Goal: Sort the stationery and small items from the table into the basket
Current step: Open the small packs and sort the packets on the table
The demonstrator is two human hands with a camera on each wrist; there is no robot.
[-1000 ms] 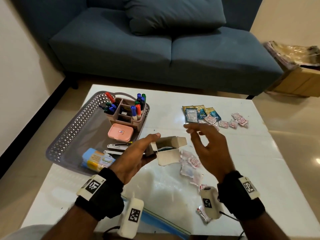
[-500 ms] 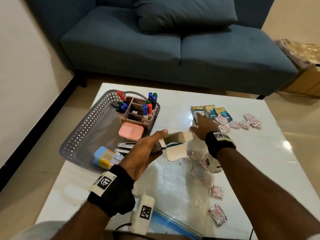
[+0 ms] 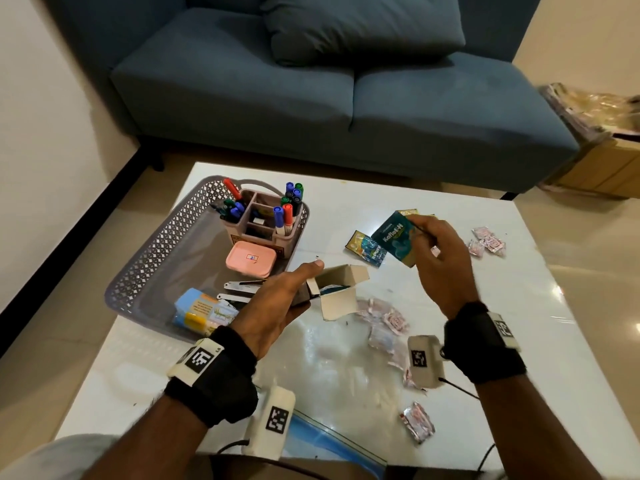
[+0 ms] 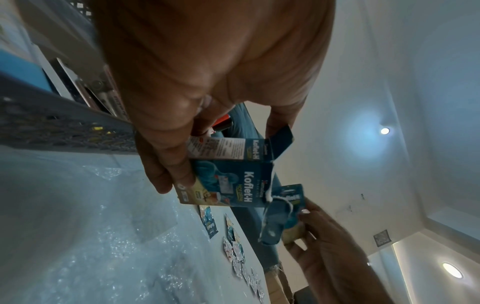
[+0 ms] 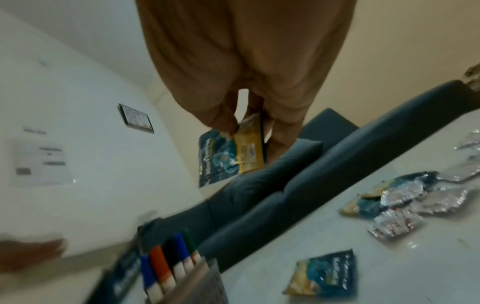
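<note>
Behind a glossy white bench (image 3: 450, 393) we see a blue sofa (image 3: 346, 109) against a pale wall. On the bench's left side sits a grey perforated basket (image 3: 162, 251); inside it stand a compartment organiser (image 3: 263, 223) with coloured markers (image 3: 278, 216), a pink lidded case (image 3: 251, 260), a blue and yellow packet (image 3: 204, 311) and some metal clips.

Our left hand (image 3: 280, 299) hovers just right of the basket, over the bench, gripping a small Koflet-H carton (image 4: 228, 181) — thumb on 1 face, fingers curled round the other. Its top flaps stand open, pointing toward the right hand.

Our right hand (image 3: 440, 261) is raised above the bench, well apart from the basket. Its thumb and fingers pinch a teal Koflet-H sachet (image 3: 398, 237); the right wrist view shows a second, yellow-backed sachet (image 5: 249, 152) held together with it.

1 more teal sachet (image 3: 369, 249) lies flat on the bench between the two hands. Small pink-and-silver foil packets (image 3: 488, 242) lie in a cluster at the far right, and more of them (image 3: 391, 323) are scattered near our right wrist — 1 (image 3: 419, 422) lies alone near the front edge.
</note>
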